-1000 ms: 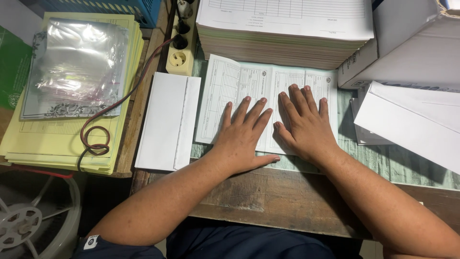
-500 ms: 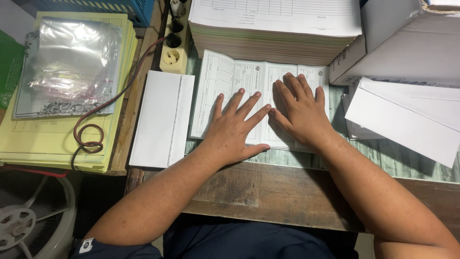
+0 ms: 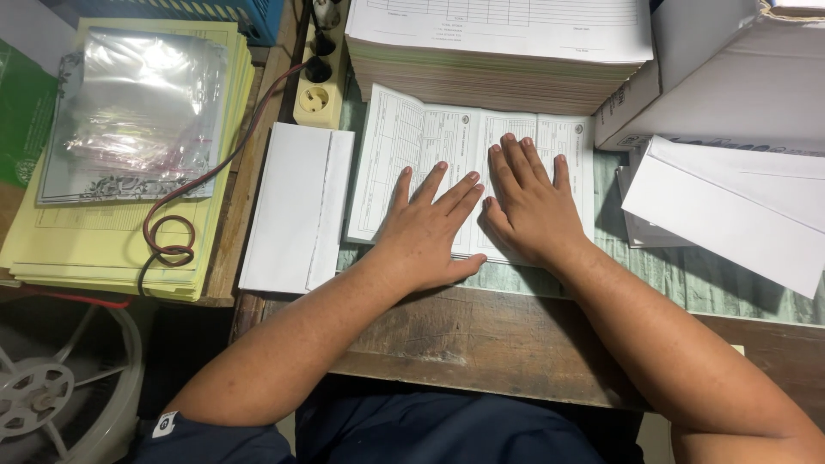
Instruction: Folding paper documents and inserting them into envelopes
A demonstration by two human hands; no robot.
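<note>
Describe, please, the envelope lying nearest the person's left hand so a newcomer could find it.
Start at the tall stack of printed forms. Below it lies a folded form under both hands; the envelope lies just left of it. Unlike the heaped envelopes opposite, it lies alone, flap open.

Printed white form sheet (image 3: pixel 404 163), creased into panels, flat on desk

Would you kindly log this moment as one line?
left hand: flat on printed form | right hand: flat on same form | white envelope: beside form, untouched
</note>
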